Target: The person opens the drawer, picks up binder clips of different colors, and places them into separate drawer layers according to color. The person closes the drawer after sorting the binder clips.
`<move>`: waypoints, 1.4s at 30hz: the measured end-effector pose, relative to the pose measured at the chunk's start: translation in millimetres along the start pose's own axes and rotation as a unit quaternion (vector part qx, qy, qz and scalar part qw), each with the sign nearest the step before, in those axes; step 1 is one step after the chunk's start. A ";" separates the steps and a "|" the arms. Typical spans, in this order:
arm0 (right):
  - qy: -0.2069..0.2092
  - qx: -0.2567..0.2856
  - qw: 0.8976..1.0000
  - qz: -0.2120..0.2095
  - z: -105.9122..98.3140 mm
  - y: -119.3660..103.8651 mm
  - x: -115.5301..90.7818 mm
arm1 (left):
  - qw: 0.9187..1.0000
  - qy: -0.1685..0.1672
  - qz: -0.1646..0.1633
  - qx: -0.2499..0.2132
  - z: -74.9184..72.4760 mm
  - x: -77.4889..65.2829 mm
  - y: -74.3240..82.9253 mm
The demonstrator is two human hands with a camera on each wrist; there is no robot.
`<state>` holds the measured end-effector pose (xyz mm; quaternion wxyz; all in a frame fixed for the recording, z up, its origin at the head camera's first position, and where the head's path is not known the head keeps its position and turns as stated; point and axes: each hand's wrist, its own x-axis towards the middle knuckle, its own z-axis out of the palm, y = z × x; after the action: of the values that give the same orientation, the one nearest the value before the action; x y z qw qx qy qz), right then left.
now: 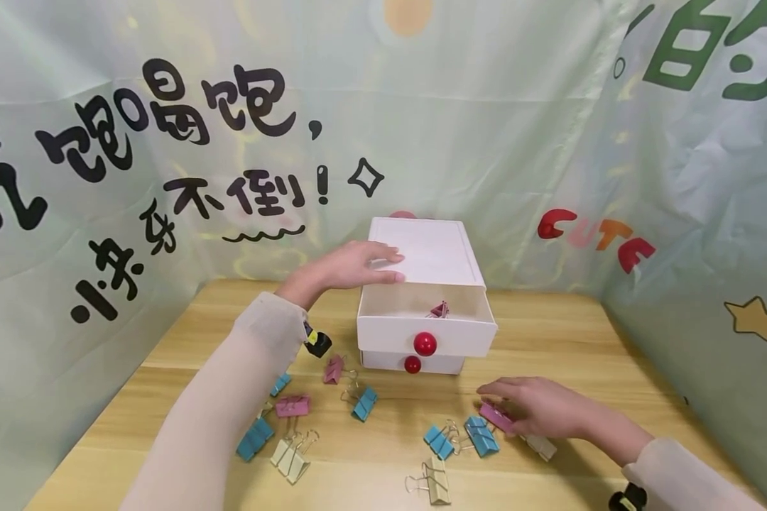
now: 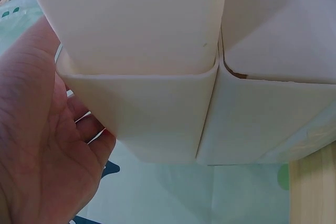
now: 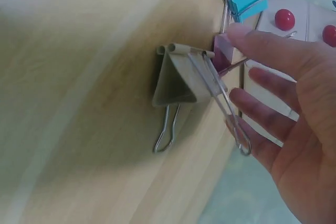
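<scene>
My left hand (image 1: 358, 265) rests on the top left edge of a small white two-drawer box (image 1: 431, 245), its fingers lying on the lid. In the left wrist view that hand lies along the side of the box (image 2: 152, 114). The upper drawer (image 1: 390, 335) is pulled out, with a pink binder clip (image 1: 440, 310) inside. Over the table, my right hand (image 1: 546, 406) reaches around another pink binder clip (image 1: 496, 417), thumb right at it and fingers spread. A cream binder clip (image 3: 181, 74) lies by this hand.
Blue binder clips (image 1: 482, 436) and a cream one (image 1: 437, 481) lie left of the right hand. More pink, blue and cream clips (image 1: 290, 460) are scattered near the left forearm. Red knobs (image 1: 425, 344) stick out from the drawers. A printed curtain (image 1: 460, 142) hangs behind the wooden table (image 1: 550, 319).
</scene>
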<state>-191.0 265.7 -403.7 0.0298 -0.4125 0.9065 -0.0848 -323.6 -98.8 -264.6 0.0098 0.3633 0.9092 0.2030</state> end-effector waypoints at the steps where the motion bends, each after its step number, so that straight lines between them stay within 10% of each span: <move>1: -0.009 0.000 1.000 -0.001 0.0 -0.8 1.9 | 1.000 -0.001 0.000 -0.001 -0.5 0.1 0.2; 12: -0.060 0.011 0.998 0.007 6.1 -1.4 6.6 | 1.000 -0.008 0.004 -0.001 2.1 -0.5 1.8; 42: 0.045 -0.097 0.994 -0.025 -26.4 1.8 -8.9 | 1.000 -0.004 -0.002 0.009 -0.9 2.5 -1.4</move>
<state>-189.8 277.0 -378.2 -0.0530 -0.4313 0.9005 -0.0160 -326.5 -98.4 -263.9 0.0107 0.3624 0.9117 0.1932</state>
